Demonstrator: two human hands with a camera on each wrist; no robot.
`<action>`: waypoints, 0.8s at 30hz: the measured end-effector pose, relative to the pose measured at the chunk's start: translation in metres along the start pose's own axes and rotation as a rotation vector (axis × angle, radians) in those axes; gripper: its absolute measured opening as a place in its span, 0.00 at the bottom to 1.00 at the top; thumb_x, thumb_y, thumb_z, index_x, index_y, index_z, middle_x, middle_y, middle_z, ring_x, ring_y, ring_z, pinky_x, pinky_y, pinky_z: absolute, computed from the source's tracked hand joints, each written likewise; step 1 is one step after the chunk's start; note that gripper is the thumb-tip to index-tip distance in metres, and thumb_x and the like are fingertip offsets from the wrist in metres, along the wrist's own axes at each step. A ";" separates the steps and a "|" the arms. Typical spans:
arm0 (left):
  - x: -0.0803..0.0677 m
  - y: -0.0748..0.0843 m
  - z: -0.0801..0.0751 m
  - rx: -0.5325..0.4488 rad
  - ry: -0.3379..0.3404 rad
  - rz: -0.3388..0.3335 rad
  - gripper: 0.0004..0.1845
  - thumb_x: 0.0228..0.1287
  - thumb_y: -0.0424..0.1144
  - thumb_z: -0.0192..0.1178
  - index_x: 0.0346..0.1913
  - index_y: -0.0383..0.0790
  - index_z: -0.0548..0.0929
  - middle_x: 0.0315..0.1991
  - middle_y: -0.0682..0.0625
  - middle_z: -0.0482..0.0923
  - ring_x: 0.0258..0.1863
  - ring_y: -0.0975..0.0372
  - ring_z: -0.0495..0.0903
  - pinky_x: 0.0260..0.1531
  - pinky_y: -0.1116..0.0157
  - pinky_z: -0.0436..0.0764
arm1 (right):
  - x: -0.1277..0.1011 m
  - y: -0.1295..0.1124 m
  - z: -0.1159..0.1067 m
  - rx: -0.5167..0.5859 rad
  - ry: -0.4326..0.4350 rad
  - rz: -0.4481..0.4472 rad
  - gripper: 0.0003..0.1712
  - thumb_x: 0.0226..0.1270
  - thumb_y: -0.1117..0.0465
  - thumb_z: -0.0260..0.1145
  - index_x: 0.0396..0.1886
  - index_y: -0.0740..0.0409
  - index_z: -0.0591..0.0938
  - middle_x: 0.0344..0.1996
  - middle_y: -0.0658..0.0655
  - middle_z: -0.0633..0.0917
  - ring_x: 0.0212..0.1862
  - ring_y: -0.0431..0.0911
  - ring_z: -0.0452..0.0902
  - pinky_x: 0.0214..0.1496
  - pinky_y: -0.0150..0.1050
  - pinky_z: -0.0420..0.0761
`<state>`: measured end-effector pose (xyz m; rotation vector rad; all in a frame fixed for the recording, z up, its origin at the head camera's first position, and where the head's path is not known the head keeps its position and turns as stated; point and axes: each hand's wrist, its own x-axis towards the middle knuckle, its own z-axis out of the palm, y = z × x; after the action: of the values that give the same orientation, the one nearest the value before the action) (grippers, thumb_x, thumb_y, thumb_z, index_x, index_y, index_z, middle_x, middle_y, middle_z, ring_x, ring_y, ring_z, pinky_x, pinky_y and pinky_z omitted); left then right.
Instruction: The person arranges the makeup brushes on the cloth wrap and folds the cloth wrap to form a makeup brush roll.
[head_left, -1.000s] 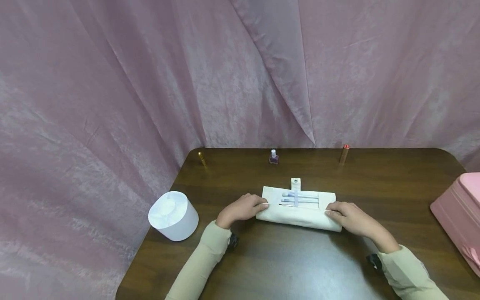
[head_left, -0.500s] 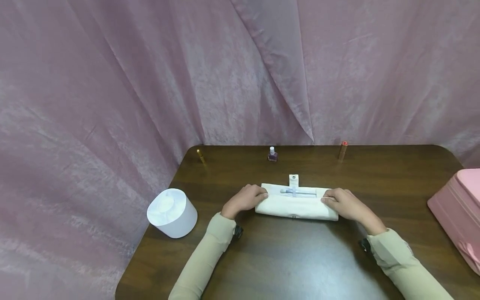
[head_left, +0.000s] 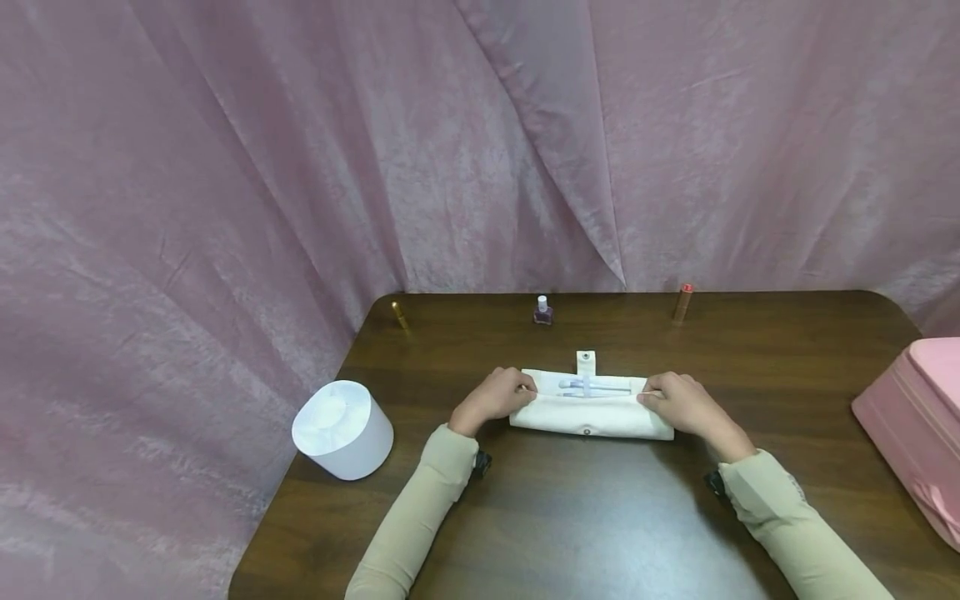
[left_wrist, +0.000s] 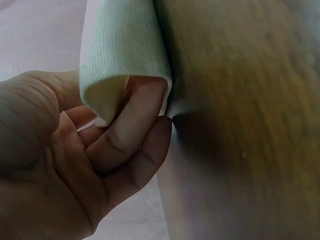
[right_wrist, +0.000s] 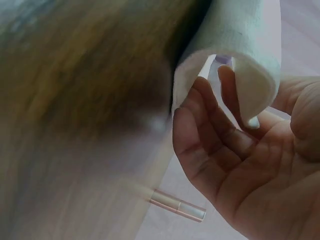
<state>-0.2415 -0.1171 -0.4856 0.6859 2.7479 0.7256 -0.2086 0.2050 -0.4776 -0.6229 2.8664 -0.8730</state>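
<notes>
A cream cloth brush roll (head_left: 592, 414) lies mid-table, partly rolled up from its near edge. Pale lilac brushes (head_left: 592, 387) still show on its flat far strip, and a snap tab (head_left: 586, 361) sticks out beyond. My left hand (head_left: 517, 393) grips the roll's left end and my right hand (head_left: 651, 398) grips its right end. In the left wrist view the fingers (left_wrist: 132, 125) curl into the folded cloth (left_wrist: 125, 50). In the right wrist view the fingers (right_wrist: 215, 115) are tucked inside the curl of cloth (right_wrist: 245, 35).
A white cylinder (head_left: 342, 429) stands at the table's left edge and a pink case (head_left: 911, 417) at the right edge. A nail polish bottle (head_left: 542, 311), a gold tube (head_left: 400, 316) and a red-capped tube (head_left: 683, 302) line the far edge of the brown table (head_left: 570, 517). Pink curtain hangs behind.
Both hands have rolled the cloth away from me; the roll sits farther back and covers more brushes, leaving a narrower flat strip.
</notes>
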 end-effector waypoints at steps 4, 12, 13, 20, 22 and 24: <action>0.001 0.004 0.000 0.025 0.008 -0.007 0.10 0.73 0.34 0.59 0.46 0.39 0.90 0.40 0.49 0.87 0.35 0.62 0.81 0.39 0.66 0.79 | 0.003 0.000 0.002 -0.013 0.007 0.023 0.09 0.69 0.62 0.65 0.34 0.63 0.87 0.30 0.55 0.86 0.32 0.48 0.75 0.36 0.48 0.75; -0.012 0.035 -0.005 0.269 0.009 0.042 0.14 0.73 0.40 0.62 0.56 0.40 0.85 0.52 0.46 0.82 0.51 0.56 0.81 0.51 0.61 0.79 | 0.004 -0.001 0.004 -0.010 0.006 0.056 0.09 0.69 0.62 0.66 0.33 0.64 0.86 0.28 0.54 0.84 0.31 0.49 0.74 0.35 0.48 0.74; -0.014 0.039 -0.005 0.259 -0.010 0.075 0.13 0.72 0.39 0.63 0.56 0.40 0.86 0.51 0.47 0.82 0.51 0.57 0.81 0.52 0.62 0.79 | 0.004 0.000 0.005 -0.010 0.007 0.055 0.08 0.69 0.63 0.66 0.33 0.64 0.86 0.27 0.53 0.83 0.30 0.49 0.73 0.35 0.47 0.74; -0.017 0.055 0.004 0.257 -0.111 0.219 0.11 0.70 0.37 0.65 0.53 0.42 0.88 0.50 0.54 0.85 0.50 0.67 0.80 0.52 0.70 0.76 | 0.004 -0.001 0.005 -0.010 0.016 0.056 0.08 0.68 0.63 0.66 0.32 0.63 0.86 0.26 0.52 0.82 0.30 0.49 0.72 0.35 0.46 0.74; -0.016 0.055 0.007 0.270 -0.106 0.228 0.10 0.69 0.37 0.66 0.50 0.43 0.88 0.47 0.56 0.85 0.45 0.68 0.79 0.48 0.71 0.76 | 0.004 -0.002 0.005 -0.014 0.012 0.058 0.07 0.69 0.63 0.66 0.33 0.64 0.86 0.28 0.54 0.84 0.32 0.50 0.75 0.36 0.49 0.75; -0.015 0.055 0.009 0.267 -0.098 0.226 0.09 0.69 0.36 0.66 0.49 0.43 0.89 0.44 0.56 0.85 0.41 0.68 0.79 0.46 0.71 0.76 | 0.003 -0.004 0.005 -0.021 0.014 0.053 0.08 0.68 0.64 0.66 0.35 0.66 0.85 0.31 0.58 0.86 0.35 0.53 0.79 0.39 0.52 0.77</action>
<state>-0.2045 -0.0788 -0.4643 1.0705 2.7295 0.3544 -0.2090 0.1981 -0.4793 -0.5422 2.8936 -0.8442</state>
